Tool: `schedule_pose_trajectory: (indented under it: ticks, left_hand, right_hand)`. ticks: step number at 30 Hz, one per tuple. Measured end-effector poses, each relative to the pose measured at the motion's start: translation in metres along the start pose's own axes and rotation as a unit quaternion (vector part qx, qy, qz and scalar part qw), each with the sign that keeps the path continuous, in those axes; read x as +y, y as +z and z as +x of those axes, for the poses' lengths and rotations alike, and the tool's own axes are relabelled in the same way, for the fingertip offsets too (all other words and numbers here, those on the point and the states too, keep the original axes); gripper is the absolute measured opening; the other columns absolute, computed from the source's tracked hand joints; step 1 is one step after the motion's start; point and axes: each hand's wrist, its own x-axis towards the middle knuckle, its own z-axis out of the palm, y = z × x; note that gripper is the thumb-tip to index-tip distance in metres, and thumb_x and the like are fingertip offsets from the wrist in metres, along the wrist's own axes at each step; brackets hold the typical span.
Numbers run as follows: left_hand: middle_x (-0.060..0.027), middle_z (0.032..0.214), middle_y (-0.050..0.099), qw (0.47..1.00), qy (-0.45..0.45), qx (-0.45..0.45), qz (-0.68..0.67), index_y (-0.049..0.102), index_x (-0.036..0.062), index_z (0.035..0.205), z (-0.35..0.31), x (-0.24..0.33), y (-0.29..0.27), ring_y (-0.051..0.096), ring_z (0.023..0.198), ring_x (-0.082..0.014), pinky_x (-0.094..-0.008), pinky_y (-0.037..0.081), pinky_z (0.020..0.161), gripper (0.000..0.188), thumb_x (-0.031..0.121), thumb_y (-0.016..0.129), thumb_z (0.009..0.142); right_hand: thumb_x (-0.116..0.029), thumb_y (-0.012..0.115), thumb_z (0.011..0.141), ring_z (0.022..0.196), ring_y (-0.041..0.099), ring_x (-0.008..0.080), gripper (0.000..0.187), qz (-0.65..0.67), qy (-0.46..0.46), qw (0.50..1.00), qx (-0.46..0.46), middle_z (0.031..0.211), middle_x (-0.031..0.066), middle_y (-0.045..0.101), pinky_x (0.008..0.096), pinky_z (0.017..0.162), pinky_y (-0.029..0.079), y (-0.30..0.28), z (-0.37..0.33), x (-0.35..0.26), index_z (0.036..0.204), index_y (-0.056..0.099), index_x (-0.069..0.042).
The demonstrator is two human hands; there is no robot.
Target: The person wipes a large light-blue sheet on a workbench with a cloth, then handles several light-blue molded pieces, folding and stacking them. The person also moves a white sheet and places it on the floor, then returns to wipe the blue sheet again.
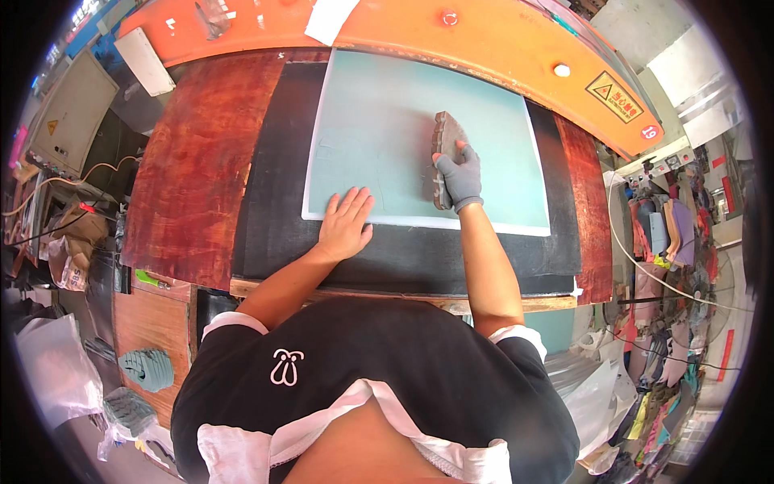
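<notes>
A pale blue-green sheet (387, 153) with white edges lies on a black board (274, 185). My bare left hand (347, 226) rests flat across the sheet's near left edge, fingers slightly apart. My right hand (462, 181) wears a grey glove and is closed around a grey, sole-shaped cutting die (446, 133) with a scalloped edge. The die stands tilted up on its side over the right-middle of the sheet. Whether its lower edge touches the sheet, I cannot tell.
An orange machine beam (419, 32) with buttons crosses behind the sheet. Worn red-brown boards (193, 153) flank the black one. At lower left, stacked blue-green cut pieces (147, 369) sit on a wooden surface. Many coloured pieces hang on a rack (661, 234) at the right.
</notes>
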Motion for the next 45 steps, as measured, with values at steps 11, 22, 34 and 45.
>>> schedule_pose_trajectory:
  ticks: [11,22,34,45]
  left_hand:
    - [-0.0095,0.135,0.045,1.0,-0.008,-0.014,0.003,0.051,0.0056,0.123,0.001,0.002,-0.001,0.041,0.125,-0.027,-0.0498,0.03,0.101,0.057,0.02,0.067,0.07]
    - [-0.0089,0.136,0.044,1.0,-0.006,-0.012,0.0,0.051,0.0055,0.123,0.0,0.001,0.001,0.04,0.126,-0.0263,-0.0499,0.03,0.101,0.057,0.02,0.067,0.071]
    - [-0.0096,0.135,0.044,1.0,-0.007,-0.01,-0.015,0.051,0.0054,0.124,0.001,0.0,0.0,0.04,0.126,-0.026,-0.0495,0.03,0.101,0.057,0.019,0.067,0.071]
    - [-0.0092,0.136,0.043,1.0,-0.002,-0.015,0.001,0.05,0.0057,0.124,0.002,-0.005,0.003,0.039,0.126,-0.026,-0.0503,0.028,0.101,0.057,0.02,0.066,0.071]
  right_hand:
    - [-0.051,0.071,0.056,0.103,0.054,0.0359,0.079,-0.395,-0.042,0.917,0.038,0.128,0.0192,0.045,0.039,0.087,0.046,-0.01,-0.001,0.022,0.119,0.056,-0.006]
    - [-0.048,0.07,0.06,0.109,0.047,0.037,0.076,-0.39,-0.005,0.92,0.034,0.133,0.0151,0.042,0.04,0.09,0.044,-0.007,0.0,0.017,0.124,0.053,-0.01]
    - [-0.05,0.07,0.06,0.107,0.049,0.0361,0.076,-0.408,-0.031,0.912,0.021,0.132,0.0154,0.042,0.0398,0.09,0.045,-0.009,0.003,0.023,0.122,0.054,-0.01]
    - [-0.036,0.065,0.078,0.109,0.049,0.0367,0.055,-0.24,-0.181,0.948,0.107,0.121,0.0192,0.048,0.0414,0.09,0.042,-0.066,-0.036,0.067,0.118,0.05,-0.001]
